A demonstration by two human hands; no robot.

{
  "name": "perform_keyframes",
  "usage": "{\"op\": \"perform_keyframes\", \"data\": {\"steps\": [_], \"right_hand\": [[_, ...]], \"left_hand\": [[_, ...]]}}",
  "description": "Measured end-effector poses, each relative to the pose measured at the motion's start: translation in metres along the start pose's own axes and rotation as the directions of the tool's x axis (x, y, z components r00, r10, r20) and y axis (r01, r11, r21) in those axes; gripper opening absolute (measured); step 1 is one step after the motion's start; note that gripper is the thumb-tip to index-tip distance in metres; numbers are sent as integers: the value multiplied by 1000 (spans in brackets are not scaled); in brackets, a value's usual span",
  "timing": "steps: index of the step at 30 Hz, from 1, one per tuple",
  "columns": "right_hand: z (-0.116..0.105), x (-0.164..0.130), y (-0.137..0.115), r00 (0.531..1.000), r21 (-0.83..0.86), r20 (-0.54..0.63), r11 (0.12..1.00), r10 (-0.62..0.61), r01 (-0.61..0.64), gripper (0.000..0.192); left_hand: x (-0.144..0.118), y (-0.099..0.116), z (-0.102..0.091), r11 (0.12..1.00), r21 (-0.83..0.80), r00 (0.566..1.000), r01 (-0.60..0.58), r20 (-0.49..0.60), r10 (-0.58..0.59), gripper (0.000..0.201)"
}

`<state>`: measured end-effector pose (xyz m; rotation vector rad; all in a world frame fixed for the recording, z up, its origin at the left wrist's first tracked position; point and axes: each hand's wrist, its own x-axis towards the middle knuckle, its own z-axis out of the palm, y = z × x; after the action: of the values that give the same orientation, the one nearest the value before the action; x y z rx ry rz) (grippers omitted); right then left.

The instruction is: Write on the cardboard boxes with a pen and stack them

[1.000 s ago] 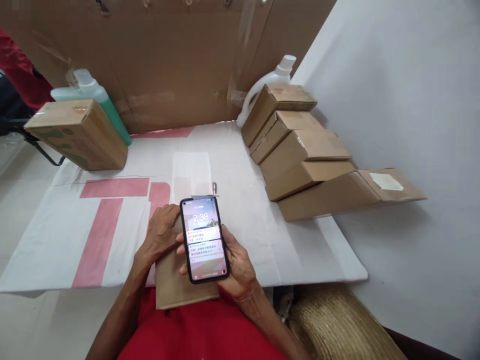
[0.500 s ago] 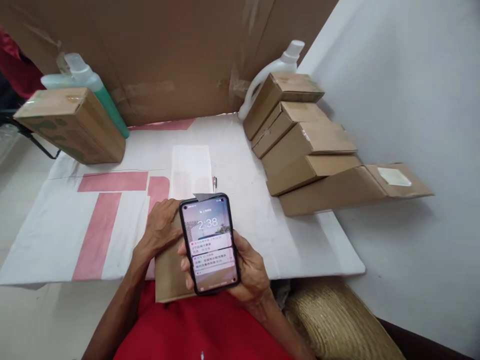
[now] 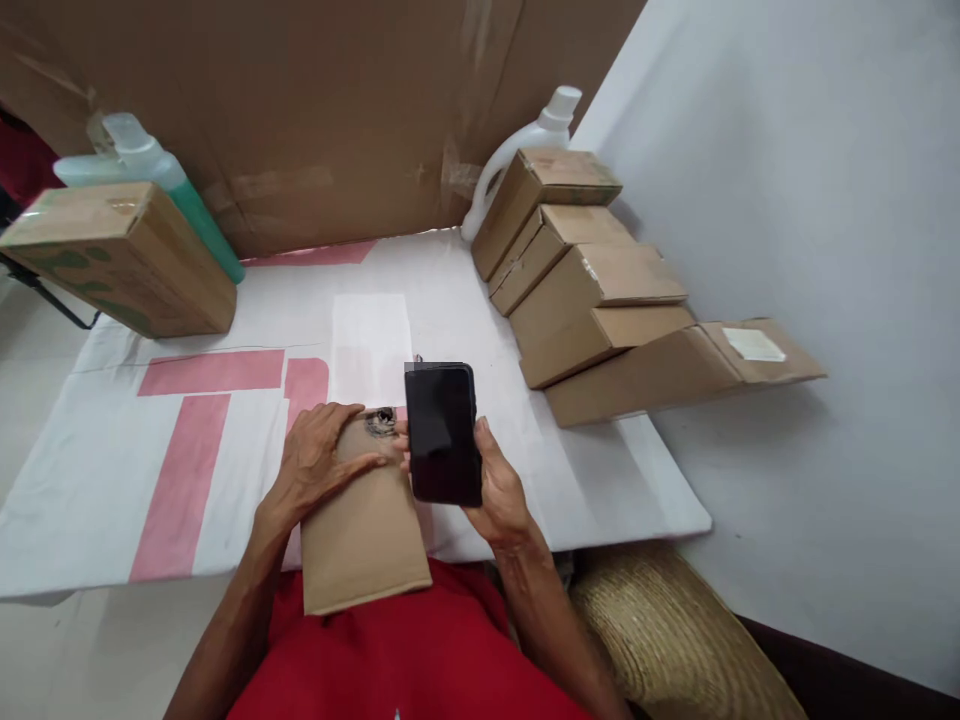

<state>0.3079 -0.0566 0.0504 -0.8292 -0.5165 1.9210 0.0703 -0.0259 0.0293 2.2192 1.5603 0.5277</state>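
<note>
My right hand (image 3: 501,490) is closed around a smartphone (image 3: 444,435), its screen dark and facing up. Fingertips wrap the phone's left side and the thumb lies along its right edge. My left hand (image 3: 319,445) grips the far left part of a plain brown cardboard box (image 3: 364,540), thumb across the top face and fingers by the far edge. The box's near end reaches past the table's front edge, against the red shirt. A dark, scribble-like patch (image 3: 382,420) shows at the box's far end; I cannot make out what it is.
A white sheet of paper (image 3: 369,345) lies on the white-and-pink table cover (image 3: 184,480). Several cardboard boxes (image 3: 559,310) line the right side, before a white jug (image 3: 555,115). Another box (image 3: 161,265) and a green-liquid bottle (image 3: 202,225) stand left. A woven straw item (image 3: 667,620) is below right.
The phone has moved right and slightly away from me, off the box's top face. Its lit lock screen has gone dark. My left hand stays on the box.
</note>
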Motion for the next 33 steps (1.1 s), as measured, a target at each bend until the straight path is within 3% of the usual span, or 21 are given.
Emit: {"op": "perform_keyframes", "data": {"steps": [2, 5, 9, 11, 13, 15, 17, 20, 23, 26, 28, 30, 31, 33], "right_hand": [[-22, 10, 1, 987, -124, -148, 991, -67, 49, 68], [-58, 27, 9, 909, -403, -318, 906, -269, 128, 64], [-96, 44, 23, 813, -748, -341, 660, -471, 69, 61], [-105, 48, 29, 786, -836, -331, 549, -522, 13, 57], [-110, 50, 34, 759, -867, -338, 499, -556, -20, 51], [-111, 50, 37, 731, -882, -350, 469, -586, -46, 48], [-110, 49, 39, 708, -904, -344, 420, -616, -73, 48], [-111, 47, 42, 696, -935, -310, 342, -648, -98, 48], [-112, 45, 43, 711, -957, -273, 257, -648, -134, 49], [-107, 40, 39, 738, -971, -239, 157, -631, -180, 49], [-97, 33, 35, 738, -978, -207, 156, -642, -139, 52], [-84, 18, 33, 794, -972, -139, 236, -592, 6, 53], [-77, 8, 35, 855, -947, -82, 309, -512, 94, 54], [-64, -13, 42, 963, -852, 82, 484, -255, 201, 63]], "left_hand": [[1, 0, 0, 1000, -7, 1000, 5, -2, -5, 61], [1, 0, -1, 1000, -16, 1000, 12, -2, -12, 61], [0, 0, 0, 1000, -11, 1000, 9, 1, -9, 63], [0, -1, 0, 1000, -8, 1000, 7, 4, -7, 63], [0, -1, -1, 1000, -12, 1000, -2, -1, 2, 64], [0, 1, -3, 998, -51, 998, -23, -57, 20, 61], [-3, 4, -6, 991, -125, 984, -41, -180, 18, 56], [-12, 5, -10, 978, -208, 927, -23, -371, -57, 47], [-27, -2, -9, 962, -272, 871, 33, -464, -162, 46], [-44, -15, 1, 927, -362, 832, 97, -481, -275, 53], [-55, -23, 11, 901, -413, 808, 130, -482, -337, 59], [-68, -26, 25, 862, -489, 782, 134, -482, -395, 64], [-75, -24, 32, 831, -541, 778, 132, -464, -425, 67], [-89, -15, 46, 744, -644, 808, 175, -338, -483, 74]]}}
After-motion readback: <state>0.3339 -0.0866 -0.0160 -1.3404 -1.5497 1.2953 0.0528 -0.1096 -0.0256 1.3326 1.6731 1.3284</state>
